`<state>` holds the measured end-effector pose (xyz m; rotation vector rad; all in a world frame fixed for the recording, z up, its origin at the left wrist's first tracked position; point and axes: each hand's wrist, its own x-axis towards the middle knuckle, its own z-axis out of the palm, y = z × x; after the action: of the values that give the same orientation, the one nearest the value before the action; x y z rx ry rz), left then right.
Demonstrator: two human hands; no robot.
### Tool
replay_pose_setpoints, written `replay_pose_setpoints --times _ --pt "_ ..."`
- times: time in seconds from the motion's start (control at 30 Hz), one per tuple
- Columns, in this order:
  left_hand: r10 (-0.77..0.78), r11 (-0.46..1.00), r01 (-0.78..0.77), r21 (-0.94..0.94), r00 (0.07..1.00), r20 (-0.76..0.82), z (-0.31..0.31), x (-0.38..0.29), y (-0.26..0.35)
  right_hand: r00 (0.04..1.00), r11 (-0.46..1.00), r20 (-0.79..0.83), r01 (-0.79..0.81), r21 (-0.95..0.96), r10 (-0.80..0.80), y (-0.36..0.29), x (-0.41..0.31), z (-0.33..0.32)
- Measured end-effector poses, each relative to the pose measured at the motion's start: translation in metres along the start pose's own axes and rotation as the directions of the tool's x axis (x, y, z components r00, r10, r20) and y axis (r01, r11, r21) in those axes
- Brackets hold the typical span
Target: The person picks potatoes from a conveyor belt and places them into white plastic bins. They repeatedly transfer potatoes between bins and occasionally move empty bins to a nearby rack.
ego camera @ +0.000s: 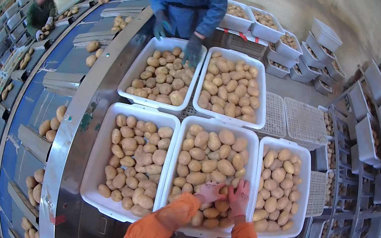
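Note:
Both my hands wear pink gloves and reach into the middle front white plastic tub, which is full of potatoes. My left hand rests on potatoes near the tub's lower middle, its fingers bent round one. Close beside it, my right hand touches potatoes by the tub's right wall. Whether either hand grips a potato firmly is hard to tell. A second white tub of potatoes stands to the left, with its bottom partly showing, and a narrower tub to the right.
Behind are two more potato tubs; a co-worker's gloved hand is in the left one. A conveyor with potatoes runs along the left behind a metal edge. Crates and a rack of tubs stand right.

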<state>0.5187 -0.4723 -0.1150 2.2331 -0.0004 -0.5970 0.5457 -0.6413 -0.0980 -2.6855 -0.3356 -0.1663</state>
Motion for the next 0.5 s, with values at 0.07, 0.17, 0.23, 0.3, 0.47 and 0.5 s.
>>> replay_pose_setpoints --times 0.07,0.17,0.23,0.3,0.47,0.5 --pt "0.009 1.000 -0.009 -0.007 1.000 0.013 0.003 0.007 0.001 0.999 1.000 -0.027 -0.022 0.013 0.022 -0.005 0.009 -0.005" --pt "0.010 0.998 -0.013 0.057 0.998 0.061 -0.011 0.009 0.016 0.948 0.965 0.182 -0.255 -0.054 0.261 0.004 0.034 0.010" --pt "-0.035 0.999 0.034 0.027 0.997 0.064 0.002 0.009 0.010 0.937 0.964 0.232 -0.244 -0.103 0.261 -0.004 0.038 0.016" --pt "-0.041 0.999 0.041 -0.004 0.996 0.076 0.013 0.019 0.014 0.954 0.977 0.211 -0.209 -0.043 0.213 0.013 0.037 0.018" --pt "0.066 0.833 -0.071 -0.549 0.997 -0.029 -0.030 -0.021 0.009 0.918 0.793 0.390 -0.291 0.535 0.073 0.055 0.056 0.010" --pt "0.081 0.718 -0.091 -0.690 0.996 -0.047 -0.034 -0.028 0.005 0.910 0.594 0.413 -0.354 0.722 0.041 0.084 0.063 0.021"
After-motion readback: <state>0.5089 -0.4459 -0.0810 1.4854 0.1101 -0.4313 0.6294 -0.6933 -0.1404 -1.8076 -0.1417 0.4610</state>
